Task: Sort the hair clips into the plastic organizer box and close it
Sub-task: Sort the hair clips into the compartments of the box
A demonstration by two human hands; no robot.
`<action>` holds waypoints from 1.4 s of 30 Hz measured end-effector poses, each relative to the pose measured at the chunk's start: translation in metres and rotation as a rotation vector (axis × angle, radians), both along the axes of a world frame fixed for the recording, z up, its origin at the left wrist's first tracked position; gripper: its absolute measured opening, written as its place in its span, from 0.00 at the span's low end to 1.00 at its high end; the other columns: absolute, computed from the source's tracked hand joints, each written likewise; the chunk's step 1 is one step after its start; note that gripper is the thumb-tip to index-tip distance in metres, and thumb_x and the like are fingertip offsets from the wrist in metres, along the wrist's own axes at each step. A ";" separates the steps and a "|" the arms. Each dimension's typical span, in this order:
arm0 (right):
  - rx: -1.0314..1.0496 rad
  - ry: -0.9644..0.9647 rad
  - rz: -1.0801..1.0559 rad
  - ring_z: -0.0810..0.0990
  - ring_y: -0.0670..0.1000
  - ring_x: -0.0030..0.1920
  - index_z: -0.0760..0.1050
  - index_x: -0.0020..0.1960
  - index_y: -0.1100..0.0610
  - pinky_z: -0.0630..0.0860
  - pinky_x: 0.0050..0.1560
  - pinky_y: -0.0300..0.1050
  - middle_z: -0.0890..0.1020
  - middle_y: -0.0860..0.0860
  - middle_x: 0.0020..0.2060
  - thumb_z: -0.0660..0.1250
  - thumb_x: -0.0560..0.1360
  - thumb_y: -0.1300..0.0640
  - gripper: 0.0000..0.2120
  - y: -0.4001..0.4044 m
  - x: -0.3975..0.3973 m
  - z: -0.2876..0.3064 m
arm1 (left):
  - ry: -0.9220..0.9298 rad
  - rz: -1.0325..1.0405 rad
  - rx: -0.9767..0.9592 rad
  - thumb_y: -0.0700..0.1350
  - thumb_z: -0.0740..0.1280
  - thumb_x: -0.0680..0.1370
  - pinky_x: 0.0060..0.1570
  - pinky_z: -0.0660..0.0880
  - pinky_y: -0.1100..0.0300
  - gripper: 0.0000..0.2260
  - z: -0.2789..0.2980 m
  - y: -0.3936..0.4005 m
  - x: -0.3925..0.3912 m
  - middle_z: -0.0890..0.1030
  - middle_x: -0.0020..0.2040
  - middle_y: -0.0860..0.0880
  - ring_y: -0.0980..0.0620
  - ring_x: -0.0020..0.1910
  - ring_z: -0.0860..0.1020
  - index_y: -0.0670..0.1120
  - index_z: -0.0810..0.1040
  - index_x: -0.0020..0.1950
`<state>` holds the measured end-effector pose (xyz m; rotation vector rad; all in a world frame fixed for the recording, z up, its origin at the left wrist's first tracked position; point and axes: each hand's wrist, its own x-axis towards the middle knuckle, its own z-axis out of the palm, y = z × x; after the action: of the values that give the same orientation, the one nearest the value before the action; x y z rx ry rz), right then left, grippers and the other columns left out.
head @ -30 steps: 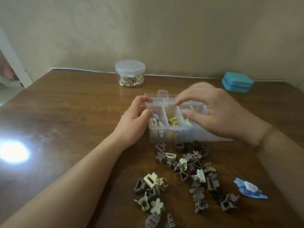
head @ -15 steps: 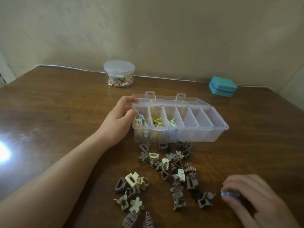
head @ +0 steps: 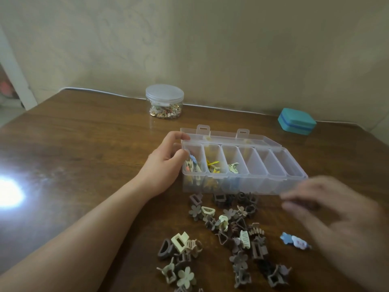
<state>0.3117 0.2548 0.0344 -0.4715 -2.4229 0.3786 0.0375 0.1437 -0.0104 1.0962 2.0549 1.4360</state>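
The clear plastic organizer box (head: 255,186) stands mid-table with its lid (head: 229,138) lying open behind it. Its three left compartments hold small coloured clips; the others look empty. My left hand (head: 166,165) grips the box's left end. My right hand (head: 328,216) hovers blurred over the table by the box's front right corner; whether it holds anything is unclear. A blue and white clip (head: 293,241) lies on the table just under it. A pile of brown, beige and cream hair clips (head: 233,230) is spread in front of the box.
A round clear jar (head: 164,102) with small shiny items stands at the back. At the back right sits a teal case (head: 296,121). A bright glare spot (head: 8,192) lies on the wood at the left. The wall runs along the table's far edge.
My right hand left the box, dropped to the blue clip at the lower right, then rose toward the box's front right corner. My left hand stayed on the box.
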 end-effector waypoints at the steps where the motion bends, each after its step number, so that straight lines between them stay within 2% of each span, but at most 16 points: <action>1: -0.032 0.034 0.034 0.79 0.44 0.42 0.81 0.49 0.45 0.73 0.42 0.32 0.80 0.40 0.41 0.69 0.72 0.47 0.06 -0.003 -0.015 0.012 | 0.002 0.001 0.000 0.45 0.58 0.81 0.57 0.76 0.45 0.13 0.000 0.000 0.000 0.83 0.50 0.62 0.51 0.53 0.81 0.60 0.70 0.63; 6: -0.264 0.106 0.100 0.79 0.43 0.35 0.82 0.43 0.50 0.73 0.33 0.31 0.82 0.45 0.35 0.74 0.71 0.55 0.02 -0.009 -0.115 0.032 | -0.011 -0.009 0.014 0.46 0.59 0.81 0.55 0.75 0.52 0.12 0.000 0.000 0.000 0.82 0.51 0.61 0.56 0.54 0.80 0.60 0.70 0.62; 9: -0.301 -0.049 0.070 0.80 0.43 0.35 0.82 0.40 0.50 0.76 0.36 0.37 0.83 0.45 0.34 0.74 0.71 0.53 0.02 -0.001 -0.152 0.018 | 0.004 -0.016 0.026 0.52 0.58 0.77 0.58 0.74 0.50 0.14 0.000 -0.001 0.000 0.83 0.50 0.58 0.56 0.54 0.79 0.60 0.71 0.62; 11: -0.250 -0.154 0.070 0.79 0.40 0.37 0.82 0.41 0.48 0.74 0.38 0.35 0.82 0.42 0.35 0.72 0.73 0.52 0.02 0.001 -0.156 0.012 | 0.001 -0.030 0.025 0.51 0.58 0.77 0.60 0.74 0.48 0.14 0.000 -0.001 -0.001 0.83 0.50 0.57 0.55 0.54 0.79 0.60 0.70 0.62; 16: -0.153 0.019 0.041 0.77 0.36 0.38 0.82 0.46 0.48 0.68 0.36 0.24 0.82 0.39 0.37 0.72 0.73 0.58 0.06 0.012 -0.120 0.025 | -0.018 -0.027 0.015 0.53 0.57 0.74 0.60 0.75 0.43 0.16 0.001 -0.002 -0.001 0.83 0.49 0.63 0.51 0.55 0.80 0.62 0.69 0.61; 19: -0.093 0.020 -0.016 0.77 0.34 0.39 0.80 0.47 0.46 0.70 0.36 0.26 0.81 0.39 0.39 0.70 0.73 0.57 0.06 0.021 -0.085 0.029 | -0.032 -0.030 0.010 0.52 0.57 0.75 0.60 0.75 0.43 0.16 0.002 -0.001 0.001 0.82 0.51 0.60 0.52 0.56 0.80 0.61 0.69 0.63; 22: -0.055 -0.071 -0.045 0.76 0.34 0.43 0.77 0.47 0.42 0.73 0.34 0.31 0.79 0.38 0.38 0.69 0.72 0.53 0.07 0.020 -0.041 0.021 | -0.028 -0.024 0.007 0.53 0.57 0.75 0.61 0.74 0.44 0.17 0.002 -0.001 0.001 0.81 0.53 0.60 0.53 0.56 0.79 0.60 0.69 0.63; 24: -0.078 -0.144 -0.049 0.76 0.33 0.45 0.77 0.46 0.38 0.71 0.39 0.25 0.80 0.37 0.38 0.71 0.70 0.49 0.07 0.018 -0.009 0.010 | -0.023 -0.024 0.004 0.53 0.57 0.75 0.61 0.74 0.43 0.17 0.001 -0.001 0.000 0.81 0.52 0.61 0.53 0.57 0.79 0.60 0.69 0.64; 27: -0.125 -0.362 -0.046 0.73 0.30 0.54 0.76 0.49 0.30 0.70 0.46 0.26 0.77 0.29 0.51 0.65 0.70 0.35 0.08 0.019 0.025 -0.014 | -0.021 -0.021 0.005 0.52 0.58 0.76 0.61 0.74 0.43 0.17 0.000 0.001 0.000 0.81 0.53 0.62 0.53 0.57 0.79 0.60 0.69 0.64; 29: -0.101 -0.450 -0.060 0.71 0.31 0.57 0.74 0.51 0.26 0.69 0.50 0.27 0.73 0.27 0.53 0.60 0.72 0.33 0.09 0.019 0.040 -0.031 | -0.019 -0.020 0.005 0.48 0.58 0.79 0.61 0.74 0.44 0.14 0.000 0.001 0.000 0.80 0.53 0.61 0.53 0.57 0.78 0.59 0.69 0.65; 31: -0.103 -0.394 -0.097 0.73 0.33 0.54 0.75 0.48 0.28 0.66 0.52 0.23 0.75 0.30 0.50 0.62 0.69 0.35 0.09 0.016 0.047 -0.040 | -0.022 -0.024 0.006 0.45 0.58 0.81 0.61 0.74 0.44 0.14 0.000 0.001 0.000 0.80 0.54 0.61 0.54 0.57 0.79 0.58 0.69 0.65; 33: -0.104 -0.322 -0.120 0.75 0.35 0.52 0.78 0.43 0.33 0.64 0.51 0.20 0.77 0.32 0.48 0.69 0.71 0.40 0.01 0.015 0.047 -0.043 | -0.020 -0.021 0.009 0.45 0.58 0.81 0.61 0.75 0.45 0.14 0.000 0.001 0.000 0.81 0.53 0.62 0.55 0.57 0.79 0.58 0.69 0.65; 34: -0.115 -0.300 -0.123 0.76 0.35 0.51 0.79 0.41 0.34 0.65 0.50 0.20 0.78 0.34 0.47 0.72 0.71 0.43 0.03 0.013 0.044 -0.038 | -0.018 -0.020 0.009 0.46 0.58 0.81 0.61 0.75 0.45 0.14 0.000 0.001 0.001 0.81 0.52 0.61 0.55 0.56 0.79 0.58 0.69 0.65; 37: -0.080 -0.119 -0.112 0.79 0.38 0.44 0.79 0.49 0.36 0.71 0.42 0.24 0.80 0.37 0.47 0.70 0.73 0.44 0.06 0.010 0.024 -0.020 | -0.012 -0.019 0.010 0.50 0.58 0.76 0.60 0.75 0.45 0.16 0.001 0.000 0.002 0.83 0.51 0.61 0.56 0.55 0.80 0.59 0.69 0.64; 39: -0.152 0.010 -0.086 0.80 0.40 0.42 0.76 0.53 0.34 0.75 0.38 0.27 0.80 0.35 0.47 0.69 0.75 0.48 0.10 0.007 -0.001 -0.002 | -0.009 -0.017 0.008 0.51 0.57 0.75 0.60 0.75 0.45 0.17 0.002 0.000 0.002 0.82 0.50 0.64 0.55 0.55 0.80 0.59 0.70 0.64; 42: -0.323 0.098 0.011 0.82 0.45 0.39 0.79 0.52 0.42 0.79 0.35 0.35 0.82 0.44 0.41 0.70 0.73 0.55 0.10 0.009 -0.051 0.016 | -0.014 -0.023 0.010 0.50 0.58 0.77 0.60 0.75 0.44 0.16 0.003 0.000 0.003 0.82 0.50 0.63 0.54 0.55 0.80 0.58 0.69 0.64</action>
<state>0.2603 0.2636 0.0507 -0.5644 -2.2771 0.7863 0.0401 0.1435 -0.0075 1.1065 2.0213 1.4408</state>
